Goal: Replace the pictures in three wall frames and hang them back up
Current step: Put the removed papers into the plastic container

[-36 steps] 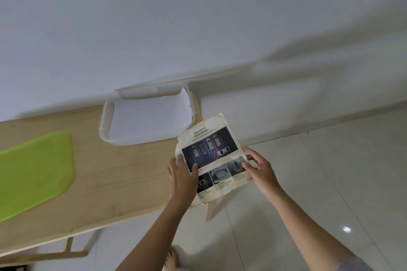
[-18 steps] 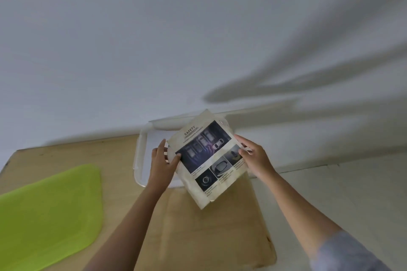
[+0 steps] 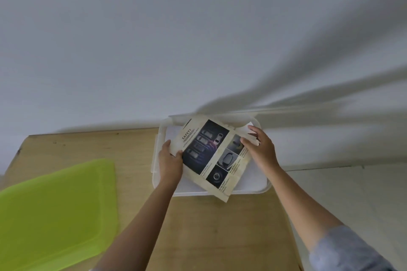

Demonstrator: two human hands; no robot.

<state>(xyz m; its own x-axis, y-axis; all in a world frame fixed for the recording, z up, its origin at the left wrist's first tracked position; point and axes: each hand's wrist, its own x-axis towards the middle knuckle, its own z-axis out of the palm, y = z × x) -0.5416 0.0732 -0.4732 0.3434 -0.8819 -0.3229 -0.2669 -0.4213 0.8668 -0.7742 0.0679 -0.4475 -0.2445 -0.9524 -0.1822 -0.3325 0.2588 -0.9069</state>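
A person's two bare hands hold a printed page (image 3: 209, 152) over a shallow white plastic container (image 3: 248, 192) that sits at the far end of a wooden bench (image 3: 209, 237), against a plain white wall (image 3: 198, 39). The page is yellowed at its edges, headed "SAFETY", and shows dark pictures of cars; it is tilted, its lower corner hanging past the container's near rim. The left hand (image 3: 170, 160) grips the page's left edge, thumb on the printed side. The right hand (image 3: 261, 149) pinches the upper right edge, where a strip of white paper also shows at the fingers. The hands are apart, one on each side. The container's inside looks flat and white; whether that is paper cannot be told. A lime-green plastic sheet (image 3: 57, 211) lies on the bench at the left, well apart from the container.
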